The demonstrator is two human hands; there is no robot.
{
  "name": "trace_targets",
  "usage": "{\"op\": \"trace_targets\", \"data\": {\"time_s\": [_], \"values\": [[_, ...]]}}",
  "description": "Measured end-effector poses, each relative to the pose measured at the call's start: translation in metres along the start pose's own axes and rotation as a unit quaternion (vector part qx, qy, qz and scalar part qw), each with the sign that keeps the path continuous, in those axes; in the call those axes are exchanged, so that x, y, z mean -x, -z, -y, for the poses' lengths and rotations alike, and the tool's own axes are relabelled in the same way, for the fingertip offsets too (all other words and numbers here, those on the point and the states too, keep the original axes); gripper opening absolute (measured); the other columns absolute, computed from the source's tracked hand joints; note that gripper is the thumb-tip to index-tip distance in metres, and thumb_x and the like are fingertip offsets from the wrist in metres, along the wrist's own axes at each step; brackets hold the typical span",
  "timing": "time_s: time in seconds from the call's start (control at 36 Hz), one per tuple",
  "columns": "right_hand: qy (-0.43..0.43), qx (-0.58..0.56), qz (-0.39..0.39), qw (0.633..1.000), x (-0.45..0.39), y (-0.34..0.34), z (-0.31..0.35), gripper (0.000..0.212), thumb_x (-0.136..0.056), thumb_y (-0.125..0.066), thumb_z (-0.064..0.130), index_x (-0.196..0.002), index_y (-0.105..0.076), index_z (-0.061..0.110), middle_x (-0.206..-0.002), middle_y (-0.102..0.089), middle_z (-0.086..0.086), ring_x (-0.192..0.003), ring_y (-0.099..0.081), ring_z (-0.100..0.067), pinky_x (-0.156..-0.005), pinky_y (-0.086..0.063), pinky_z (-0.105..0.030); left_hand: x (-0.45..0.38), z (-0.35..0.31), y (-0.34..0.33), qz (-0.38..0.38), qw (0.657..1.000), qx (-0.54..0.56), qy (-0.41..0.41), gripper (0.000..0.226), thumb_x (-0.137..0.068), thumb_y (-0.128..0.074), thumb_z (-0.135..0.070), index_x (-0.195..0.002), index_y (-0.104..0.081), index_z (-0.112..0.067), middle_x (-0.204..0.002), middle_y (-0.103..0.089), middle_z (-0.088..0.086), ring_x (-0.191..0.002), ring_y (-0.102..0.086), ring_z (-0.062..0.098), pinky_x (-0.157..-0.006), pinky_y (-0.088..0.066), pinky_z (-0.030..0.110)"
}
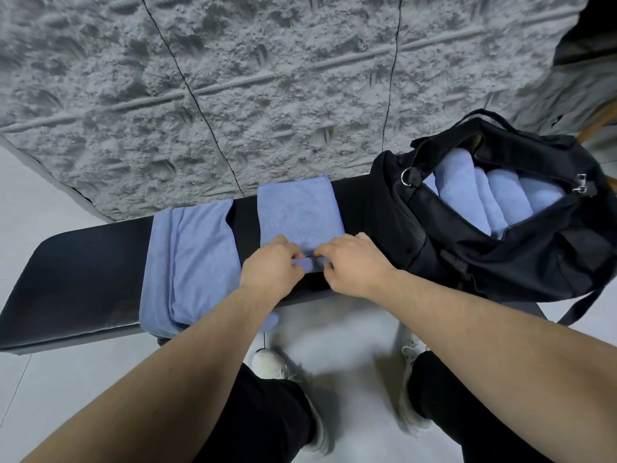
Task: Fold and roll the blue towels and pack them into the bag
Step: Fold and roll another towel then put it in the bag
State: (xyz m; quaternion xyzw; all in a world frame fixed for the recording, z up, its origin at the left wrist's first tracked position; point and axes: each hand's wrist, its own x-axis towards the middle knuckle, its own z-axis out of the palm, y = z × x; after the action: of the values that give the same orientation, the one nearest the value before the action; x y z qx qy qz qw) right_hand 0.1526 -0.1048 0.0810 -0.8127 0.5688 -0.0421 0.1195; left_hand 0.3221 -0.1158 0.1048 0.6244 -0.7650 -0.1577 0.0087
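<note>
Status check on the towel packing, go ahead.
Left hand and right hand: both grip the near edge of the folded towel, starting the roll. Bag open, rolled towels inside. Nothing in the way.

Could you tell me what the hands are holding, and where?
Both hands, left and right, pinch the folded blue towel at its rolled near edge.
</note>
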Motion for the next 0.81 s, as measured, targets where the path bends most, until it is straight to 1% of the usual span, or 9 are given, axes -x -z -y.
{"op": "trace_targets", "data": {"time_s": [0.08,0.22,0.31,0.36,0.44,0.56,0.61,0.75,0.81], "values": [[-0.028,-0.033,0.007,0.999,0.0000,0.0027,-0.0006,0.038,-0.093,-0.044,0.023,-0.129,-0.055,0.029,-0.115,-0.063,0.003,-0.111,-0.051,-0.020,-0.094,-0.033,-0.037,-0.0012,0.0047,-0.0032,-0.016,1.000,0.019,-0.018,0.025,-0.094,-0.053,-0.013,-0.114,-0.067,-0.020,-0.112,-0.054,-0.001,-0.096,-0.054,0.020,-0.077,-0.050,0.038],[-0.059,-0.079,-0.002,0.995,-0.0006,0.0029,-0.0004,0.032,-0.094,-0.045,0.021,-0.125,-0.049,0.026,-0.108,-0.065,0.002,-0.107,-0.052,-0.022,-0.095,-0.034,-0.040,-0.0026,0.0051,-0.0053,-0.041,0.999,0.021,-0.017,0.021,-0.091,-0.050,-0.003,-0.097,-0.054,-0.023,-0.099,-0.047,-0.005,-0.090,-0.048,0.020,-0.067,-0.044,0.036],[-0.065,-0.079,-0.009,0.995,-0.0006,0.0040,-0.0005,0.027,-0.094,-0.045,0.022,-0.121,-0.050,0.025,-0.102,-0.065,0.003,-0.103,-0.052,-0.022,-0.095,-0.034,-0.040,-0.0041,0.0053,-0.0051,-0.036,0.999,0.013,-0.013,0.023,-0.091,-0.048,-0.003,-0.090,-0.057,-0.024,-0.096,-0.049,-0.006,-0.094,-0.051,0.021,-0.072,-0.049,0.040],[-0.066,-0.073,-0.016,0.995,-0.0003,0.0038,0.0000,0.024,-0.094,-0.044,0.022,-0.117,-0.052,0.025,-0.097,-0.065,0.003,-0.100,-0.053,-0.022,-0.093,-0.034,-0.039,-0.0045,0.0052,-0.0055,-0.039,0.999,-0.004,-0.012,0.025,-0.091,-0.049,-0.004,-0.087,-0.058,-0.027,-0.099,-0.054,-0.005,-0.096,-0.053,0.021,-0.075,-0.048,0.040],[-0.072,-0.068,-0.017,0.995,-0.0011,0.0036,0.0006,0.024,-0.095,-0.043,0.023,-0.116,-0.054,0.027,-0.098,-0.066,0.002,-0.100,-0.054,-0.023,-0.091,-0.034,-0.039,-0.0037,0.0031,-0.0057,-0.059,0.997,-0.054,-0.019,0.024,-0.091,-0.050,-0.008,-0.094,-0.064,-0.027,-0.103,-0.059,-0.006,-0.096,-0.053,0.020,-0.077,-0.037,0.033],[-0.092,-0.071,-0.013,0.993,-0.0040,0.0045,0.0020,0.023,-0.095,-0.044,0.023,-0.115,-0.054,0.028,-0.101,-0.066,0.001,-0.100,-0.057,-0.025,-0.086,-0.034,-0.039,-0.0006,-0.0003,-0.0036,-0.057,0.996,-0.061,-0.021,0.013,-0.087,-0.058,-0.022,-0.097,-0.064,-0.025,-0.102,-0.059,-0.008,-0.097,-0.053,0.019,-0.082,-0.036,0.033],[-0.106,-0.083,-0.012,0.991,-0.0055,0.0039,0.0033,0.023,-0.095,-0.044,0.022,-0.114,-0.055,0.028,-0.101,-0.066,0.000,-0.099,-0.057,-0.026,-0.082,-0.033,-0.037,0.0012,-0.0013,-0.0027,-0.046,0.996,-0.072,-0.026,0.016,-0.083,-0.061,-0.026,-0.099,-0.061,-0.026,-0.101,-0.056,-0.010,-0.096,-0.051,0.018,-0.080,-0.032,0.032],[-0.101,-0.069,-0.046,0.991,-0.0036,-0.0013,0.0041,0.024,-0.099,-0.044,0.027,-0.119,-0.056,0.033,-0.115,-0.056,0.005,-0.110,-0.045,-0.023,-0.094,-0.031,-0.039,0.0004,-0.0006,-0.0042,-0.044,0.993,-0.100,-0.041,0.023,-0.084,-0.060,-0.017,-0.105,-0.058,-0.026,-0.102,-0.056,-0.008,-0.098,-0.050,0.018,-0.078,-0.029,0.031],[-0.072,-0.041,-0.083,0.993,-0.0030,-0.0012,0.0021,0.024,-0.099,-0.046,0.028,-0.117,-0.060,0.034,-0.115,-0.054,0.006,-0.110,-0.041,-0.022,-0.092,-0.028,-0.036,-0.0015,-0.0010,-0.0049,-0.049,0.994,-0.095,-0.038,0.022,-0.084,-0.059,-0.018,-0.105,-0.057,-0.025,-0.101,-0.057,-0.007,-0.097,-0.051,0.019,-0.078,-0.029,0.030]]}}
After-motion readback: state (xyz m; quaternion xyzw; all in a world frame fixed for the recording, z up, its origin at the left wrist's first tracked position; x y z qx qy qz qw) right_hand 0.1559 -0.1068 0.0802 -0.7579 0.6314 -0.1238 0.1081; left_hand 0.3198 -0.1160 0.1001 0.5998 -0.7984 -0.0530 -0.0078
